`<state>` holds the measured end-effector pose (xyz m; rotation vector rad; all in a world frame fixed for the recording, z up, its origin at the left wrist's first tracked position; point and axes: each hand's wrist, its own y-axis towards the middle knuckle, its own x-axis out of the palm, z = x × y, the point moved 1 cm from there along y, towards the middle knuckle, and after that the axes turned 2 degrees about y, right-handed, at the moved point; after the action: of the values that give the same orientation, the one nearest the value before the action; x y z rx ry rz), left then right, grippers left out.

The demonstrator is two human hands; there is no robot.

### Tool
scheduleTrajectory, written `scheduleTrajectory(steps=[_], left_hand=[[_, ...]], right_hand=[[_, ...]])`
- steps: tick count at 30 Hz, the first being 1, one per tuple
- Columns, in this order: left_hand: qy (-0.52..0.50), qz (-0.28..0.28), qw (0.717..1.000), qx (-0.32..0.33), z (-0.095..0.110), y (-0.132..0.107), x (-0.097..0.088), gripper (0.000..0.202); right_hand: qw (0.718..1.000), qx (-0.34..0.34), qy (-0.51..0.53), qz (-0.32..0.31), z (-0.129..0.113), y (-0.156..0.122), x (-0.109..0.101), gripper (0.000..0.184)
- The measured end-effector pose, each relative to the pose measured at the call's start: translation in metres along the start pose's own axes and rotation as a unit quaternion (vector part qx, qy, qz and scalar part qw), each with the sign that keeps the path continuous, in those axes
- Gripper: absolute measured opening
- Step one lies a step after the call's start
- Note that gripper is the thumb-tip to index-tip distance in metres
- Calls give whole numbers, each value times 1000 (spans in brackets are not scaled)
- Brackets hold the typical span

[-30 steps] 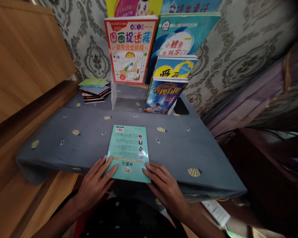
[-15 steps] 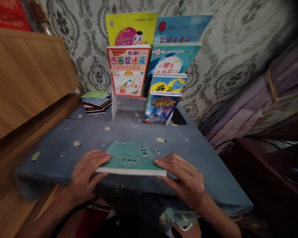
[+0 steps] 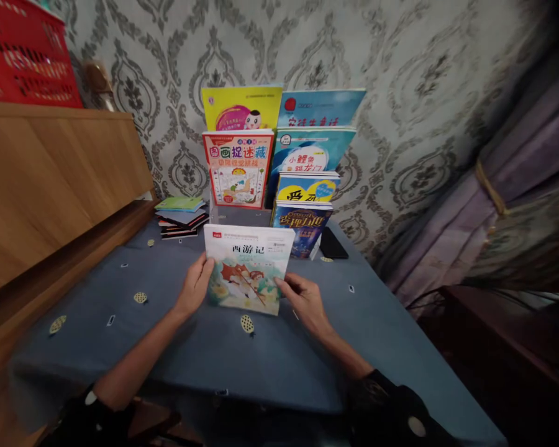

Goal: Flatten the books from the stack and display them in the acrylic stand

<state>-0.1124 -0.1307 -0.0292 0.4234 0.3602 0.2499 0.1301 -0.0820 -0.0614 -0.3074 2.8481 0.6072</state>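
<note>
Both hands hold a thin picture book (image 3: 246,268) upright above the grey tablecloth (image 3: 168,335), its illustrated front cover facing me. My left hand (image 3: 194,287) grips the book's left edge and my right hand (image 3: 302,299) grips its lower right edge. Just behind the book stands a clear tiered rack (image 3: 242,215) of upright children's books, among them a red-and-white puzzle book (image 3: 237,167) and a dark blue book (image 3: 302,228).
A small stack of flat books (image 3: 181,216) lies at the table's back left. A black phone (image 3: 333,244) rests right of the rack. A wooden headboard (image 3: 51,180) with a red crate (image 3: 23,56) runs along the left; purple curtains (image 3: 503,198) hang right.
The book lay face down at the table's near edge. Both hands lifted it, turned it over and carried it forward, upright, towards the rack. The camera view tilted up.
</note>
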Motion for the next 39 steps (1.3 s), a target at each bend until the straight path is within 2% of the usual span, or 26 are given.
scheduleTrajectory(steps=[3,6,9,13,18,22,31,39], left_hand=[[45,-30,998,-38,-12,-7,-2,40],[214,-37,976,-18,-34,-18,-5,39],[349,-70,934,26,-53,-29,-4,38],[414,-124,901,39,-62,-35,3,37],[442,-148,884,26,-65,-31,7,44],[450,-160,878,42,-68,-24,9,44],[441,-161,879,86,-70,-12,16,41],[409,-158,891,114,-75,-7,26,41]], right_hand=[[998,35,-36,-32,3,-5,-4,40],[988,54,-139,-41,12,-12,-8,25],[972,19,-228,-56,22,-18,-7,21],[960,-42,-261,-94,28,-17,0,24],[954,-69,-275,-97,37,-7,7,28],[955,-80,-264,-106,43,2,11,30],[972,-78,-206,-87,52,8,12,30],[976,-65,-187,-90,51,7,9,30]])
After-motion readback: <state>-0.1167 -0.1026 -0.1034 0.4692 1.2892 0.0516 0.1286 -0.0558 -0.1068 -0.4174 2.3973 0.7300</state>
